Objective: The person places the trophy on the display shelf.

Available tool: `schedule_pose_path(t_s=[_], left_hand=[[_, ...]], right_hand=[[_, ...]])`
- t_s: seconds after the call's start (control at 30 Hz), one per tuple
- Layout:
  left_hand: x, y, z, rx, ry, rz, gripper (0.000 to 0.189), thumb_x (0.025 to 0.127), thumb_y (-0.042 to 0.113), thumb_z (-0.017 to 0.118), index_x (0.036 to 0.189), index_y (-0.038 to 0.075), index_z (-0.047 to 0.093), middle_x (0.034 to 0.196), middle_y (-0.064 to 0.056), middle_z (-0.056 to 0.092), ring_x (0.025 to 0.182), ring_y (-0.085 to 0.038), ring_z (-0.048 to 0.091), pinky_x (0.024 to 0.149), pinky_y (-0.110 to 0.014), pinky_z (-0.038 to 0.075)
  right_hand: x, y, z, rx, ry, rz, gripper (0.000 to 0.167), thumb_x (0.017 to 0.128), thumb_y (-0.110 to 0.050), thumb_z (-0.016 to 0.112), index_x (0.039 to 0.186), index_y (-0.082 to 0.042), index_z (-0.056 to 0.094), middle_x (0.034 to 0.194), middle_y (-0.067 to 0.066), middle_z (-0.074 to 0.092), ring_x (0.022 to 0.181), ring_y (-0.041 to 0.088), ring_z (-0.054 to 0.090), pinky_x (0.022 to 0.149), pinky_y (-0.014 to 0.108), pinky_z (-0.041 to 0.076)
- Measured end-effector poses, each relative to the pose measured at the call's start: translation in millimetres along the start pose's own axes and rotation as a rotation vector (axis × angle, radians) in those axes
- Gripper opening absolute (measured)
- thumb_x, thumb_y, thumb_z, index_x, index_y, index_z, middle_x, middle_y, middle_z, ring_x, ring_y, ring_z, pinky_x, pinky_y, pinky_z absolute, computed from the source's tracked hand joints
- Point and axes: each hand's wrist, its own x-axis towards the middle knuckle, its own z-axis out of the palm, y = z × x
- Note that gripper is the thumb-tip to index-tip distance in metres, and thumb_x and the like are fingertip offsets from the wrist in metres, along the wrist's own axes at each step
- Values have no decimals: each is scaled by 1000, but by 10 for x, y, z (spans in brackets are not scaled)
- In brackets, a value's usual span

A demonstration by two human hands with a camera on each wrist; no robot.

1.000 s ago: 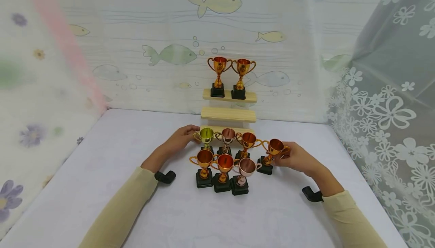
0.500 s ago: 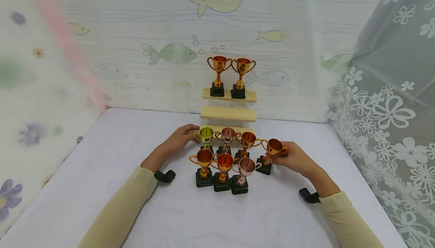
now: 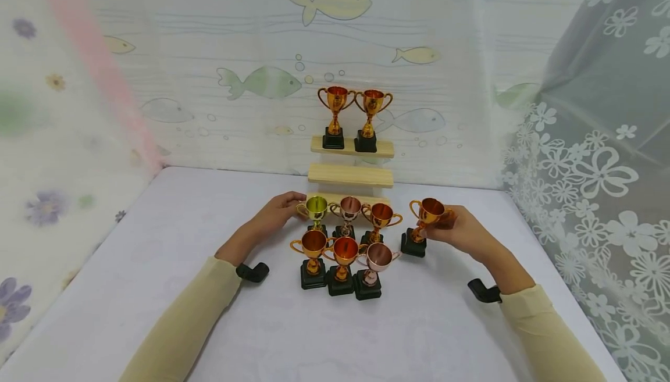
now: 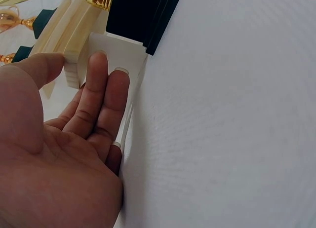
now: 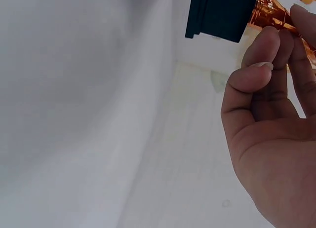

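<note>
In the head view, my right hand (image 3: 463,231) pinches the stem of a copper-gold trophy cup (image 3: 431,210) with a black base, tilted slightly at the right of the group. The right wrist view shows that stem (image 5: 270,11) between thumb and fingers, the black base (image 5: 223,13) raised over the cloth. My left hand (image 3: 277,212) lies at the left end of a stepped wooden display rack (image 3: 350,176). Up close, its thumb touches the end of a wooden step (image 4: 74,55), and the other fingers extend, loosely bent, beside the rack's side. A yellow-gold trophy (image 3: 317,207) stands nearest that hand.
Two gold trophies (image 3: 335,103) stand on the rack's top step. Before the rack are a rose-coloured trophy (image 3: 349,209), an orange-gold one (image 3: 381,214) and a front row of three, including a pale pink one (image 3: 379,257). A white cloth (image 3: 419,324) covers the table.
My right hand first shifts slightly left, then carries the copper-gold trophy up and to the right, away from the orange-gold one beside it. The left hand stays at the rack.
</note>
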Motion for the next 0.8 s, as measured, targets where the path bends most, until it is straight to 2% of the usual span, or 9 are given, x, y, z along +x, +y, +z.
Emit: schedule_pose_path(t_s=[0.3, 0.57, 0.8], left_hand=[[-7, 3, -10, 3, -6, 11, 45, 108, 23, 54, 148, 2, 53, 113, -12, 77, 117, -28, 67, 119, -56, 33], [-23, 46, -8, 21, -6, 11, 45, 109, 25, 54, 149, 3, 53, 114, -12, 77, 118, -29, 67, 121, -56, 32], [-39, 43, -5, 21, -5, 6, 45, 109, 24, 53, 148, 3, 53, 114, -12, 76, 117, -28, 67, 118, -54, 34]], right_hand=[[179, -348, -247, -37, 36, 12, 33, 98, -5, 73, 126, 11, 66, 117, 20, 76, 104, 8, 73, 92, 24, 56], [367, -622, -407, -97, 132, -3, 31, 99, -11, 73, 123, 8, 69, 104, 2, 79, 95, 12, 70, 86, 25, 55], [600, -784, -490, -119, 171, -21, 34, 101, -19, 73, 126, 5, 70, 101, 2, 76, 86, 17, 64, 83, 29, 51]])
